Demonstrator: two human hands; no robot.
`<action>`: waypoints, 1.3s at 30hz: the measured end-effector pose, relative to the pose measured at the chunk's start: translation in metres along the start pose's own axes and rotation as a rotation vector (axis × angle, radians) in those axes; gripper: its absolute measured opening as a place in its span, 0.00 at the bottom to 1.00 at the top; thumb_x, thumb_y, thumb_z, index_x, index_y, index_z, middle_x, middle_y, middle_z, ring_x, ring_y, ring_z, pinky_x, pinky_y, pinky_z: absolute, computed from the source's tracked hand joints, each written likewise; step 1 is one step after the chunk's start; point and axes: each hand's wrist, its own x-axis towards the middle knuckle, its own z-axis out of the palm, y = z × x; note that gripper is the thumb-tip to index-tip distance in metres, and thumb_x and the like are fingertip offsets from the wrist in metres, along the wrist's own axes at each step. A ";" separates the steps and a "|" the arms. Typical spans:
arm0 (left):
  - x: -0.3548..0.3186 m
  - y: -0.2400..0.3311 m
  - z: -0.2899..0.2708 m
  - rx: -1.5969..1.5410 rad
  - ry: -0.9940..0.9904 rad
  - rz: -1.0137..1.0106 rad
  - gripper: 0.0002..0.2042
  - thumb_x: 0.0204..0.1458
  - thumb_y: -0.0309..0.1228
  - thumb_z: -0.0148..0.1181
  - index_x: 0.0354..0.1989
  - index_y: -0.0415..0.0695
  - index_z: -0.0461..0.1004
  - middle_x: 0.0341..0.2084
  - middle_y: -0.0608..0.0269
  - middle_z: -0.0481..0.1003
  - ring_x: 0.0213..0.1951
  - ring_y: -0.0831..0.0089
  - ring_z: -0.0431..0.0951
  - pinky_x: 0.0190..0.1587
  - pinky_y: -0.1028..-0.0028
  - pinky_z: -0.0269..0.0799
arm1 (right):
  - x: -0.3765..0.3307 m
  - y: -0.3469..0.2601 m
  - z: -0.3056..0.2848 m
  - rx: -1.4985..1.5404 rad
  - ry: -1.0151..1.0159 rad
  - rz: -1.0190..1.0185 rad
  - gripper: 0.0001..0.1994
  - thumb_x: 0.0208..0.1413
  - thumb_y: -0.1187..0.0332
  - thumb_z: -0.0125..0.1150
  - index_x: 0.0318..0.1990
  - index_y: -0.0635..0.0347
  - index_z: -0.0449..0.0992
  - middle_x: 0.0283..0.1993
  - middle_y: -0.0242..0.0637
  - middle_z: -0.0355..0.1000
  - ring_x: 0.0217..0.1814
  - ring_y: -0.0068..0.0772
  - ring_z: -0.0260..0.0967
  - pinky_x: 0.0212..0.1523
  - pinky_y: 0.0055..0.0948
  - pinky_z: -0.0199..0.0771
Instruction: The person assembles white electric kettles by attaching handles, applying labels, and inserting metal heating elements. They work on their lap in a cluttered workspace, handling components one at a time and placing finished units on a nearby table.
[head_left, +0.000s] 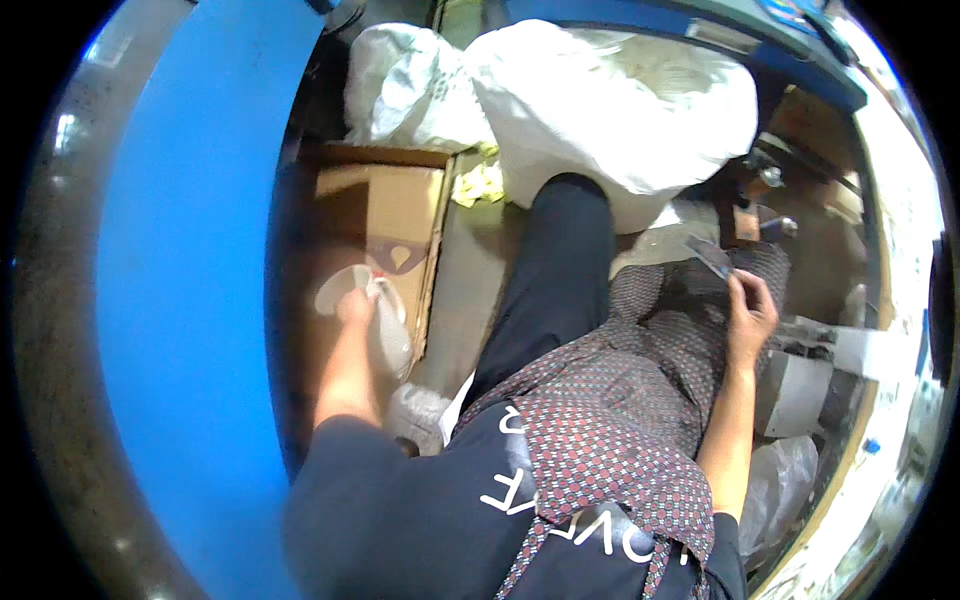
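Observation:
My left hand (pixel 355 305) reaches down into an open cardboard box (pixel 385 205) at the left and grips a clear plastic bag (pixel 390 335) with pale items inside. My right hand (pixel 750 315) rests on my lap over a patterned red and grey apron (pixel 610 420). Its fingers pinch a small flat dark piece (pixel 708 255). My leg in dark trousers (pixel 555 280) stretches forward between the two hands.
A large blue panel (pixel 185 290) stands close on the left. Big white sacks (pixel 610 100) are piled ahead of my knee. Machine parts and a white block (pixel 795 390) sit at the right, with a plastic bag (pixel 780 480) below.

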 end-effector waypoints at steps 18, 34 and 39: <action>-0.329 0.299 -0.393 -0.353 1.837 2.352 0.05 0.50 0.33 0.60 0.27 0.46 0.78 0.30 0.68 0.76 0.36 0.70 0.80 0.58 0.67 0.66 | -0.030 -0.218 -0.075 0.530 0.066 -0.221 0.46 0.52 0.75 0.59 0.72 0.64 0.34 0.51 0.51 0.72 0.54 0.36 0.72 0.60 0.35 0.65; -0.266 0.283 -0.162 -0.771 0.359 1.706 0.48 0.25 0.18 0.64 0.64 0.61 0.60 0.70 0.40 0.45 0.68 0.29 0.44 0.59 0.46 0.64 | -0.090 -0.110 -0.067 0.159 -0.266 -0.399 0.37 0.42 0.68 0.74 0.61 0.62 0.63 0.65 0.52 0.62 0.69 0.49 0.58 0.67 0.44 0.58; -0.236 0.275 -0.133 -0.899 0.284 1.764 0.46 0.39 0.24 0.69 0.67 0.65 0.51 0.70 0.39 0.41 0.68 0.29 0.42 0.62 0.45 0.60 | -0.064 -0.083 -0.030 0.547 -0.176 0.036 0.57 0.46 0.69 0.70 0.74 0.50 0.29 0.75 0.50 0.40 0.75 0.47 0.44 0.72 0.46 0.44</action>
